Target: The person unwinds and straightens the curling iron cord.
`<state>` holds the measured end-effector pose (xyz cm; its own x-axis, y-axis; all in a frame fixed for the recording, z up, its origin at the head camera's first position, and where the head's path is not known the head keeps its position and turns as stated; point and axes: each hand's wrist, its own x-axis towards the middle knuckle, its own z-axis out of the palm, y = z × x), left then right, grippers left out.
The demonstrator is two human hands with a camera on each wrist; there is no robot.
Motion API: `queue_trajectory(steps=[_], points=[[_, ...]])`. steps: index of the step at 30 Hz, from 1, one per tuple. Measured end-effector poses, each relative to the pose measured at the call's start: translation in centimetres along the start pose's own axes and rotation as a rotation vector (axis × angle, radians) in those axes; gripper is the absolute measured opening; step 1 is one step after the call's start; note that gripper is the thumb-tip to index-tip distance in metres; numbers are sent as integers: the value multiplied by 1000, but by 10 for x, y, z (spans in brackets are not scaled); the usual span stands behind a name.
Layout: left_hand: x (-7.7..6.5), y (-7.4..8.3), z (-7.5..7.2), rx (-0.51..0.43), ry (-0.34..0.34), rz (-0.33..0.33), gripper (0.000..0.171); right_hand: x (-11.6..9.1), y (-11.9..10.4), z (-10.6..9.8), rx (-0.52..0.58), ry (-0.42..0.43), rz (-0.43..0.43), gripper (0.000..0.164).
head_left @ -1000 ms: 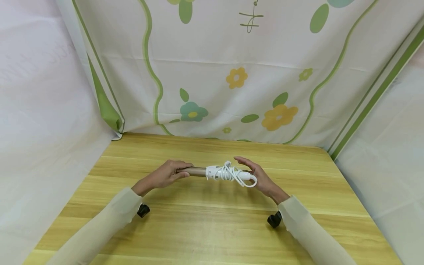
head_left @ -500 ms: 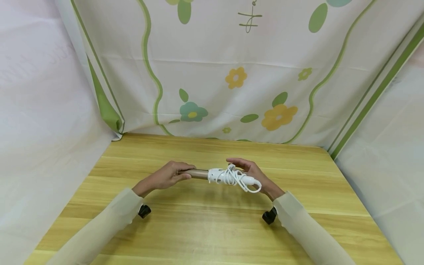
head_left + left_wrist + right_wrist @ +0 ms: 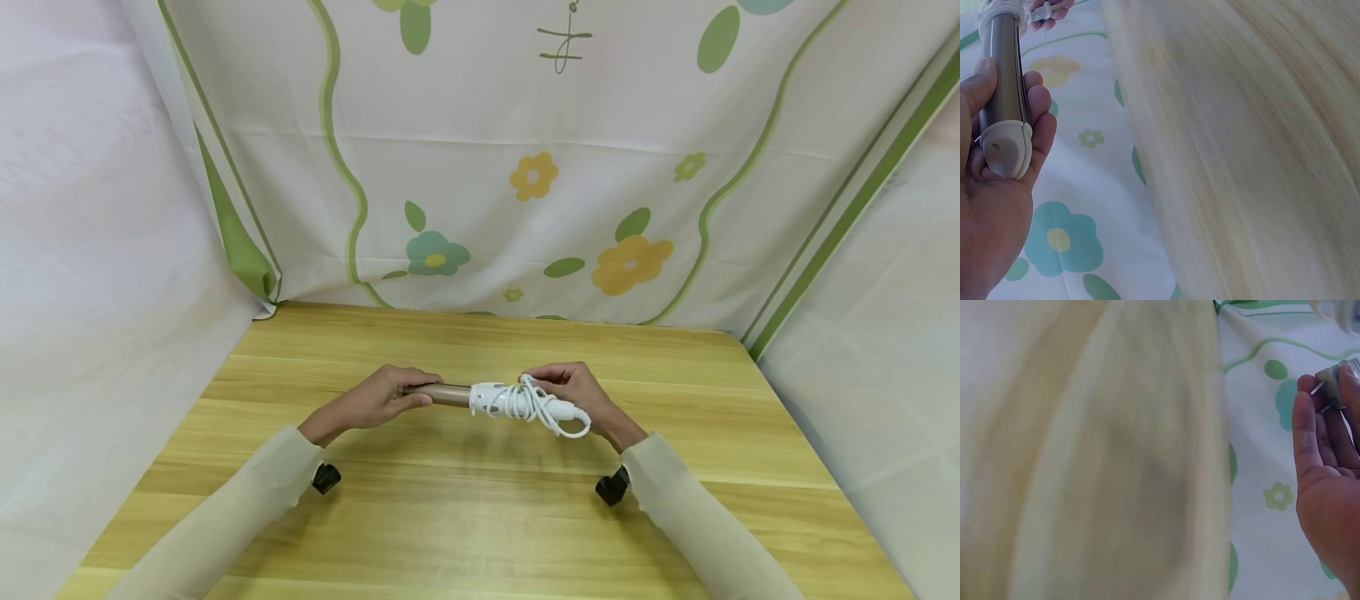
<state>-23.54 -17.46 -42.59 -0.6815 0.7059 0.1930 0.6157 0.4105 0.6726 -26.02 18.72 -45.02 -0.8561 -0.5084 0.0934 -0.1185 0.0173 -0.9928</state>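
Observation:
A curling iron (image 3: 450, 395) with a gold-brown barrel and a white handle is held level above the table. My left hand (image 3: 373, 397) grips the barrel's far end; in the left wrist view the thumb and fingers wrap the barrel (image 3: 1005, 75) near its pale split tip (image 3: 1005, 153). A white cord (image 3: 534, 405) is wound around the handle and loops at its right end. Behind the handle, my right hand (image 3: 583, 395) pinches the plug. In the right wrist view, metal prongs stick out of the plug (image 3: 1333, 387) between thumb and fingers.
The wooden table (image 3: 480, 508) spreads beneath both hands. A white cloth (image 3: 465, 108) with printed flowers hangs behind its back edge, and pale cloth walls stand at both sides. Black wrist cameras (image 3: 326, 478) sit under the sleeves.
My right hand has moved left along the handle, and its fingers have closed from spread to pinching the plug. The curling iron has shifted slightly right; my left hand keeps its grip.

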Motion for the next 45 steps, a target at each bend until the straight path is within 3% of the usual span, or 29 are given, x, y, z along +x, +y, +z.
queue_trajectory(steps=[9,19,28,32,40,45], points=[[-1,-2,-3,3,-7,-6,41,-1,-12,-17,-60,53,-75,27],[-9,-12,-8,27,30,-44,40,-13,-37,-29,-122,89,-69,21],[-16,-19,-14,31,102,-100,39,-28,-46,-43,-172,-3,-105,22],[-18,-21,-16,39,114,-129,40,-36,-47,-50,-208,-55,-59,24],[-18,-21,-17,9,112,-167,41,-47,-39,-60,-316,-105,118,25],[-18,-20,-19,9,112,-178,42,-49,-28,-63,-412,-125,152,23]])
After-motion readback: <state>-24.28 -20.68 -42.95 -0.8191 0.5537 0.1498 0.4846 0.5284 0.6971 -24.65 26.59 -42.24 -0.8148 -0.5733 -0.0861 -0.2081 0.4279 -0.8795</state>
